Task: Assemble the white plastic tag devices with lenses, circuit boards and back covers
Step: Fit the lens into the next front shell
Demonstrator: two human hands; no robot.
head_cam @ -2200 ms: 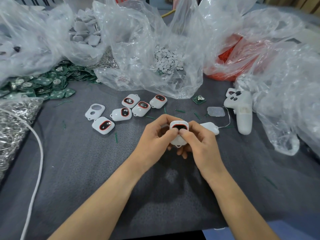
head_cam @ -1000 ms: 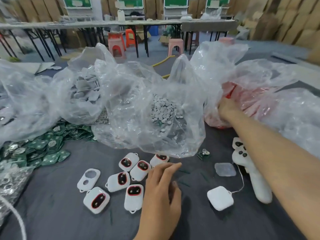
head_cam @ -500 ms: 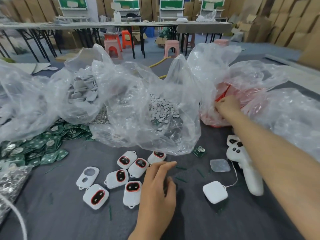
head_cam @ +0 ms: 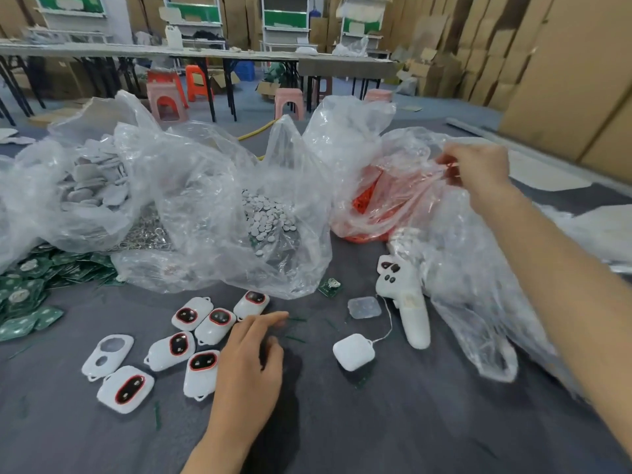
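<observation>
Several white tag shells with red-rimmed dark lenses lie on the grey cloth at lower left, beside one empty shell. My left hand rests there with fingers loosely spread, touching no shell. My right hand reaches far right and pinches the clear film of the bag holding red lenses. A heap of green circuit boards lies at the left, and one loose board sits near the middle. A white back cover lies to the right of my left hand.
Clear bags hold grey covers and small grey discs. A white controller, a clear square pad and metal rings are on the cloth. Another crumpled bag spreads at right. Tables and stools stand behind.
My right hand has moved right and upward, lifting the film of the red lens bag. The view has tilted up. My left hand stays beside the shells.
</observation>
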